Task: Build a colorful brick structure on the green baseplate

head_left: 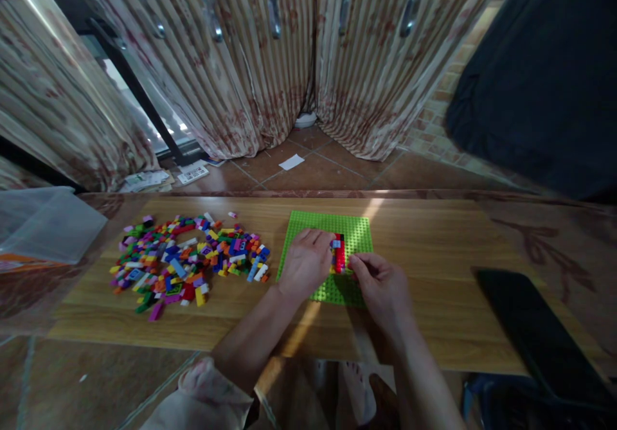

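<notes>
A green studded baseplate point(359, 226) lies on the wooden table, with a small build of red toy bricks point(340, 258) near its middle. My left hand point(308, 259) rests over the plate's left half, its fingers curled against the build. A small light-blue brick point(335, 244) shows at those fingertips; whether it is gripped or sits on the build is unclear. From the right, my right hand point(383, 285) reaches over the plate's edge, thumb and forefinger pinched close to the red bricks. Whatever that pinch contains is too small to make out.
A wide heap of mixed toy bricks point(176, 266) covers the table's left side. Beyond the left end is a translucent plastic bin point(48, 224). A long black object point(535, 327) lies at the right end. Striped curtains point(270, 70) hang behind the table point(434, 237).
</notes>
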Motion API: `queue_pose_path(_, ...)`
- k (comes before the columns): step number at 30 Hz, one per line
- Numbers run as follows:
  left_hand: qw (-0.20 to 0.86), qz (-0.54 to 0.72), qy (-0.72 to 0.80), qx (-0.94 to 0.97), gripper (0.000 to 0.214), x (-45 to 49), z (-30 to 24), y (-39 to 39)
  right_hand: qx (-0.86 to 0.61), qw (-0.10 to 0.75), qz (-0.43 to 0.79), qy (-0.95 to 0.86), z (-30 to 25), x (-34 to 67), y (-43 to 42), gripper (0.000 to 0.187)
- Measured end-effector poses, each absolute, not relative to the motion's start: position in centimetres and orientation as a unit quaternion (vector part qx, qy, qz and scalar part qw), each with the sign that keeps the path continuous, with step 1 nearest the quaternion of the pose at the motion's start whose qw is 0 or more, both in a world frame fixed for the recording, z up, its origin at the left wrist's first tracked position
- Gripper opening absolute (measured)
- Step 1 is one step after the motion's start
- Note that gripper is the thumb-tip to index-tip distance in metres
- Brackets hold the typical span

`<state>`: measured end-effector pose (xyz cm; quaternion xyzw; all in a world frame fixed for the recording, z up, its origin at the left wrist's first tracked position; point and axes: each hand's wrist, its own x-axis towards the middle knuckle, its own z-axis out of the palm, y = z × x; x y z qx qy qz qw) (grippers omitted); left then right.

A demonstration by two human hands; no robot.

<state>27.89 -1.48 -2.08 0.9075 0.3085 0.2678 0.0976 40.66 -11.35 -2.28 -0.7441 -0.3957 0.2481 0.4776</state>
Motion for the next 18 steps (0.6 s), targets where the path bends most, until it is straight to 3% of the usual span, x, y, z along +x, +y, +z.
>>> queue_pose_path(9, 0.113, 0.270, 0.304, 0.907, 0.021, 28.1, -1.7, -1.6, -0.711, 0.553, 0.233, -0.366, -2.4, 40.2, -11.2, 0.030)
queue_pose_path(18, 0.463, 0.395, 0.337, 0.718, 0.018, 28.1, -1.0, -3.3, -0.652, 0.576, 0.168, -0.463, -1.6, 39.7, -11.2, 0.019)
